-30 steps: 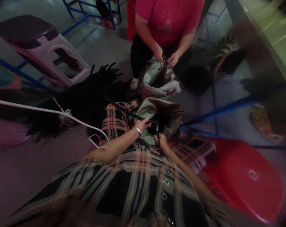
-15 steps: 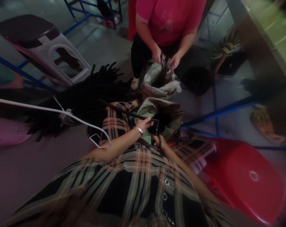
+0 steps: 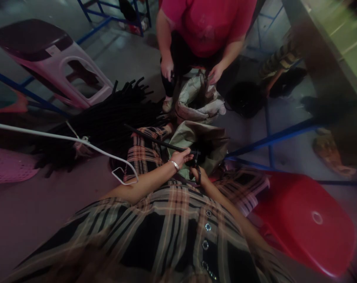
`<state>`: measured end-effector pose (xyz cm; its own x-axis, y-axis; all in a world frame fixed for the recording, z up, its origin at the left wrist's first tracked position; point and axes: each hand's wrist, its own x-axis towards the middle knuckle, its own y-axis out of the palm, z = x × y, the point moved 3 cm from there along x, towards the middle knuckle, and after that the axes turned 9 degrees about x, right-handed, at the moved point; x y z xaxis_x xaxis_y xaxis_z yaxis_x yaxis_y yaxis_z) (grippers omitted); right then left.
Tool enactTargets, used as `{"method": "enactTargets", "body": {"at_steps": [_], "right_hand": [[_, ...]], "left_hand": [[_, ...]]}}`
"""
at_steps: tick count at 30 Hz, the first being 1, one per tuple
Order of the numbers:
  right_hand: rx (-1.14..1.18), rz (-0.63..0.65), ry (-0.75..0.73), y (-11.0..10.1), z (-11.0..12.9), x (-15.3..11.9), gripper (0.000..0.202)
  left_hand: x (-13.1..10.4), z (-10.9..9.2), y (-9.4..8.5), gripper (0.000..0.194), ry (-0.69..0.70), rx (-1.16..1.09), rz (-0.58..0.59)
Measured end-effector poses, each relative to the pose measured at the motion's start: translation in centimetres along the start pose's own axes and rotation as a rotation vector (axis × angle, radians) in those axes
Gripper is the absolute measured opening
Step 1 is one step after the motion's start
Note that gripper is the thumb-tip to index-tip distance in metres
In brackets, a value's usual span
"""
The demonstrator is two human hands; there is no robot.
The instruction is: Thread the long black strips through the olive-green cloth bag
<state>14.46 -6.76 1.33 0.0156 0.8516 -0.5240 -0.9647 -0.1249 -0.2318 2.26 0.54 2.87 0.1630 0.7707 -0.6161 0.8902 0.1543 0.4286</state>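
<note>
My left hand (image 3: 182,158), with a silvery bangle at the wrist, is closed around a thin black tube (image 3: 155,138). The tube slants from my plaid trouser leg to the mouth of a pale greenish sack (image 3: 180,135). My right hand (image 3: 202,177) is wrapped round the dark handles of a pair of scissors (image 3: 198,169). Their blades point up to the tube's end, just beyond my left fingers; the dim light hides whether they touch it. Dark contents, too shadowed to name, lie in the sack below both hands.
A long pile of black tubes (image 3: 107,114) lies at left. White bent tubing (image 3: 102,147) crosses near my left forearm. Opposite, a person in pink (image 3: 209,27) sits over a whitish sack (image 3: 186,103). A red stool (image 3: 308,220) stands right, near blue metal bars (image 3: 278,135).
The other person's hands have moved apart, one shifting left away from the whitish sack. My hands and the tube have barely moved; the scissors sit slightly differently at its end.
</note>
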Motion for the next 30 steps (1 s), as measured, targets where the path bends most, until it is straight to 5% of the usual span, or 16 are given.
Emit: {"method": "enactTargets", "body": {"at_steps": [5,30], "right_hand": [[-0.023,0.024,-0.093,-0.2,-0.2,0.1,0.020],[-0.016,0.035,-0.080,-0.1,-1.2,0.7,0.018]], "left_hand": [[0.1,0.1,-0.1,0.022,-0.007,-0.001,-0.012],[-0.1,0.1,0.0,0.020,-0.037,-0.019,-0.021]]}}
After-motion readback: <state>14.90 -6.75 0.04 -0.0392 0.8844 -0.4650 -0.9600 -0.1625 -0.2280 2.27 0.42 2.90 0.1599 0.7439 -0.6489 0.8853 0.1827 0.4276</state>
